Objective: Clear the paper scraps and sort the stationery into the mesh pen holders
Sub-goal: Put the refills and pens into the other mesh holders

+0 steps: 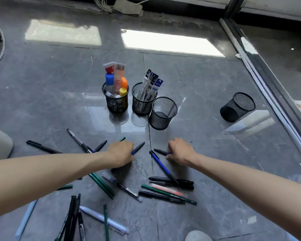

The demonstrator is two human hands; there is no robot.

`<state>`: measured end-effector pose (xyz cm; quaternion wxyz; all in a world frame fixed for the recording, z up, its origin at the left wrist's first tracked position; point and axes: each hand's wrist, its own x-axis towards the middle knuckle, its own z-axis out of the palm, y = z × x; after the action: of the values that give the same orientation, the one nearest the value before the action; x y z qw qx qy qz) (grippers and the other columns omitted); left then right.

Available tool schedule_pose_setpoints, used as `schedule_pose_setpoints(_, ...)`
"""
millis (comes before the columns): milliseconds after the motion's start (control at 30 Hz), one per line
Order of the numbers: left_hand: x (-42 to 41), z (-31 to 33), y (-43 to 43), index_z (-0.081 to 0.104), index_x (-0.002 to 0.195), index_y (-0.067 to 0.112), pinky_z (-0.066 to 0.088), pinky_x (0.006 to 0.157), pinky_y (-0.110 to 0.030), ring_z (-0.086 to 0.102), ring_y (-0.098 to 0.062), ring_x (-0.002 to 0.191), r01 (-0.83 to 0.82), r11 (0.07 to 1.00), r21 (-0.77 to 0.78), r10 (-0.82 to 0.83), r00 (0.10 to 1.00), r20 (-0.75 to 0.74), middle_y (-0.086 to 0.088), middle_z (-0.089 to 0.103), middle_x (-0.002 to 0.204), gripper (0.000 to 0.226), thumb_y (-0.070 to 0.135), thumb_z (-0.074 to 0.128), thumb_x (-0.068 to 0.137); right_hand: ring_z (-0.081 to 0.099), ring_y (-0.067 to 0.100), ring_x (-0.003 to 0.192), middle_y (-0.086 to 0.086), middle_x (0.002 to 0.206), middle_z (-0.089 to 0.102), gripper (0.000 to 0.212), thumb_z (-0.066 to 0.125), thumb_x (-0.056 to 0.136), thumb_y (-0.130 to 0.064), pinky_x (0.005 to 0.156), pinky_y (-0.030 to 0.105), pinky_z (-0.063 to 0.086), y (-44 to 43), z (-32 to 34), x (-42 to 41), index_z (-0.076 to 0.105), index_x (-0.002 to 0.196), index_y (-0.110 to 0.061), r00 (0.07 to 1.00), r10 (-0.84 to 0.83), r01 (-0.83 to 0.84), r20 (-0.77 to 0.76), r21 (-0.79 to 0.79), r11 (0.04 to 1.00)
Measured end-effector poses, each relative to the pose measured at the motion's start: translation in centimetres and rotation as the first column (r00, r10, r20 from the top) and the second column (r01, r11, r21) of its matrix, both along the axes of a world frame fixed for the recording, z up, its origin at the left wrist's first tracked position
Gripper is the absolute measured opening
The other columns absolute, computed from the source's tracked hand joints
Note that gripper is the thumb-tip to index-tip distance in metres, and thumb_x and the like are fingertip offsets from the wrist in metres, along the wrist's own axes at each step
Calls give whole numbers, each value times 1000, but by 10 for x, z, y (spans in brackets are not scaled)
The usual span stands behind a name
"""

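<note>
My left hand [122, 152] is curled over a dark pen with a blue grip [138, 148] on the glossy grey tiled floor [207, 153]. The fingers bend round its near end, and its tip pokes out toward the holders. I judge it pinched but not yet lifted. My right hand [180, 151] is cupped over the end of a short black pen [161, 151], fingertips down. Whether it is truly gripped I cannot tell.

Beside it lies a long blue pen with black ends [162, 166], its far tip almost touching the short pen, so a careless sweep of my right hand could knock it away. The floor is slick, and a pen held only by its end may tip out and roll. The nearest empty black mesh holder [162, 113] stands close to the other cups. A hurried reach could tip it.

I count four mesh holders. One [115, 99] holds glue sticks and tubes, one [142, 99] holds packeted refills, and one is empty. The fourth [237, 106] stands well apart toward the right and looks empty. Roughly twenty pens and pencils lie scattered before me, some overlapping, so the count is uncertain. I see no paper scraps among them.
</note>
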<state>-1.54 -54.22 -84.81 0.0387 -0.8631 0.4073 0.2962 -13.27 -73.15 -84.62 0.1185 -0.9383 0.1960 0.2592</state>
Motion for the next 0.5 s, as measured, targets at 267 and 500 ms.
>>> schedule_pose_setpoints(267,2,-5,-9,40,70,16,35,62,-30,48,-24,69,-413,879,-240,339,893,-294,-3,51,71,22,22,54,86,34,10,35,2,52,46,7,52,85,-13,36,15,25,5,13,21,52,78,-12,663,-747,606,-57,627,490)
schedule_pose_setpoints(500,-37,13,-46,48,77,10,34,37,-16,47,-10,40,-648,673,-357,189,618,-763,-1,47,50,17,12,53,93,44,13,37,6,56,52,33,63,87,-40,32,13,27,30,18,29,57,76,-9,560,-767,564,-313,822,76)
